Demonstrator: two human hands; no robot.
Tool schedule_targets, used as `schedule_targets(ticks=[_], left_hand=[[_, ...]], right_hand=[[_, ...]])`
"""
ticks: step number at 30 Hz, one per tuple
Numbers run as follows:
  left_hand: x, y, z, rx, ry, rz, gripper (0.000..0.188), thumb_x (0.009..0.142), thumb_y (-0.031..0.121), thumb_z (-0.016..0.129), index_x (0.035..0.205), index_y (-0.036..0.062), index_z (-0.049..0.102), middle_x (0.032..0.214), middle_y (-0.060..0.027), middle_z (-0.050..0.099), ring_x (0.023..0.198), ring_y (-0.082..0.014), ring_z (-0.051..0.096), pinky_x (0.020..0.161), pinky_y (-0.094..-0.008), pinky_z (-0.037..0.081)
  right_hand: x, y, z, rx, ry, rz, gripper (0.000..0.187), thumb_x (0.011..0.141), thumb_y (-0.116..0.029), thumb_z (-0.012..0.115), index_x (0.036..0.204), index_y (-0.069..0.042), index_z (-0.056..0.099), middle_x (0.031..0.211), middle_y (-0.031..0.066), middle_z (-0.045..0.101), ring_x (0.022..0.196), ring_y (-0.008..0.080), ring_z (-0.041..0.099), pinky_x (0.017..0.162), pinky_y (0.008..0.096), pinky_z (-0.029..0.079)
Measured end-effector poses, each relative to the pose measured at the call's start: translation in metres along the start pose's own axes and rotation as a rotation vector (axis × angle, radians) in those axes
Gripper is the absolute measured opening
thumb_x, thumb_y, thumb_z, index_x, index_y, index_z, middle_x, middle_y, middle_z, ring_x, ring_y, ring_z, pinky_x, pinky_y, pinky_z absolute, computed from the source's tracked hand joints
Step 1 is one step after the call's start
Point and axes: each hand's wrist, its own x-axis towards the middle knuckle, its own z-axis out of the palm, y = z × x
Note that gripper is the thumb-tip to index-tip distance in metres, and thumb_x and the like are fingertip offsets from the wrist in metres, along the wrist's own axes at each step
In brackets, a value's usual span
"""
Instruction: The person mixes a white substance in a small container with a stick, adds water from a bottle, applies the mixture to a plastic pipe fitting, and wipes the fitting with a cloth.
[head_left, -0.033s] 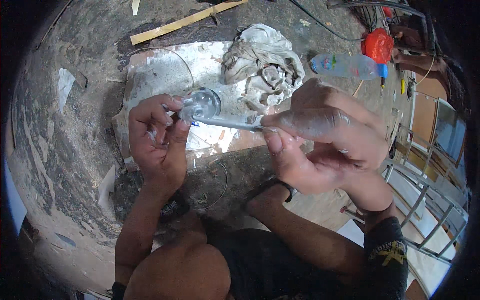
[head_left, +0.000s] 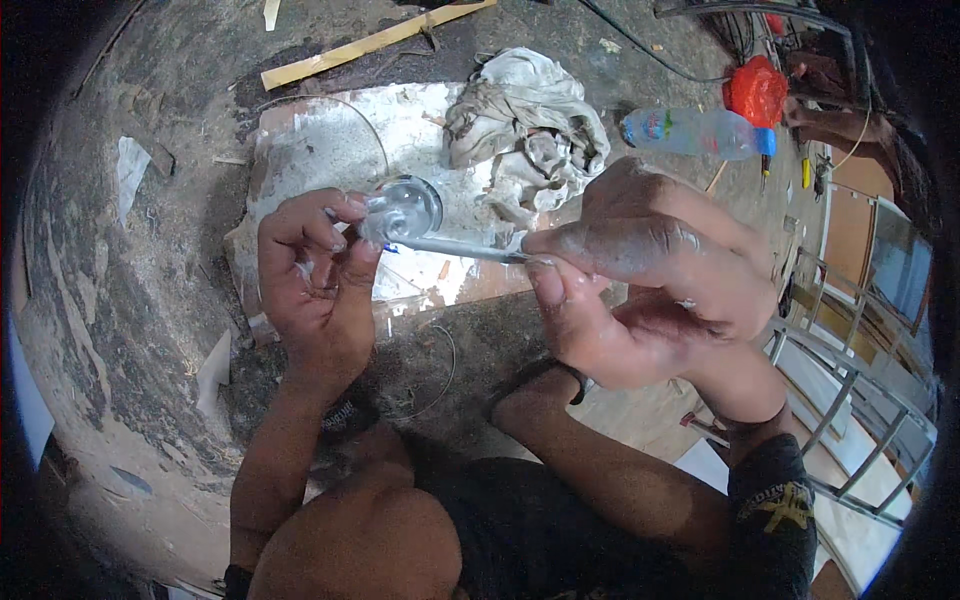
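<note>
Between my two hands lies a thin grey rod, nearly level, with a shiny round metal-looking piece by its left end. My left hand is closed, thumb and fingertips pinching at the round piece; whether it is joined to the rod I cannot tell. My right hand pinches the rod's right end between thumb and forefinger, hiding its tip. Whitish paste smears the fingers of both hands. Below them lies a pale, paint-spattered board, with a crumpled dirty white cloth on its far right part.
A clear plastic bottle with a blue cap lies right of the cloth, near a red plastic bag. A wooden strip lies beyond the board. A metal frame stands at right. Another person's limb shows at far right.
</note>
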Motion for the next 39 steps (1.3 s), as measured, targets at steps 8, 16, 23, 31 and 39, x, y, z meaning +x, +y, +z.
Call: schedule_targets(ticks=[8,16,23,31,39], left_hand=[[-0.0011,0.0021,-0.001,0.03,-0.007,-0.022,0.025,0.083,-0.005,0.058,0.097,0.005,0.041,0.104,-0.0121,0.051,0.101,-0.0198,0.052,0.094,-0.0347,0.041],[-0.0001,-0.0011,-0.0016,0.036,-0.007,0.005,0.024,0.083,-0.002,0.06,0.097,0.0049,0.041,0.103,-0.0117,0.052,0.1,-0.0189,0.052,0.092,-0.0329,0.041],[0.0002,0.0008,-0.0016,0.119,-0.042,0.004,0.023,0.085,-0.001,0.059,0.098,0.0045,0.041,0.104,-0.0122,0.051,0.1,-0.018,0.051,0.092,-0.0326,0.041],[0.0027,0.0022,-0.003,0.099,-0.087,0.042,0.025,0.085,-0.004,0.057,0.1,0.0046,0.039,0.106,-0.0122,0.049,0.102,-0.0185,0.051,0.094,-0.0345,0.041],[0.0021,0.0017,-0.0015,0.044,-0.056,0.02,0.025,0.084,-0.006,0.057,0.099,0.0046,0.04,0.105,-0.0121,0.049,0.102,-0.0191,0.051,0.095,-0.0355,0.04]], right_hand=[[0.0019,0.0011,0.0028,-0.033,0.004,-0.072,0.014,0.069,0.003,0.067,0.083,0.003,0.064,0.069,0.0105,0.062,0.056,0.019,0.057,0.05,0.0285,0.045],[0.0016,0.0048,0.0037,-0.041,-0.003,-0.113,0.016,0.068,0.004,0.067,0.083,0.003,0.064,0.069,0.0101,0.062,0.055,0.0184,0.056,0.049,0.0281,0.045],[0.0029,0.0057,0.0057,-0.078,-0.011,-0.098,0.014,0.067,0.003,0.067,0.081,0.002,0.065,0.068,0.0094,0.062,0.053,0.0184,0.056,0.048,0.0275,0.044],[0.0045,0.0064,0.007,-0.056,-0.002,-0.1,0.014,0.066,0.003,0.067,0.081,0.003,0.065,0.065,0.0089,0.059,0.053,0.0187,0.057,0.046,0.0276,0.043],[0.0074,0.0042,0.0066,-0.075,-0.014,-0.087,0.013,0.066,0.003,0.068,0.079,0.003,0.065,0.065,0.0093,0.059,0.052,0.0185,0.056,0.046,0.0271,0.043]])
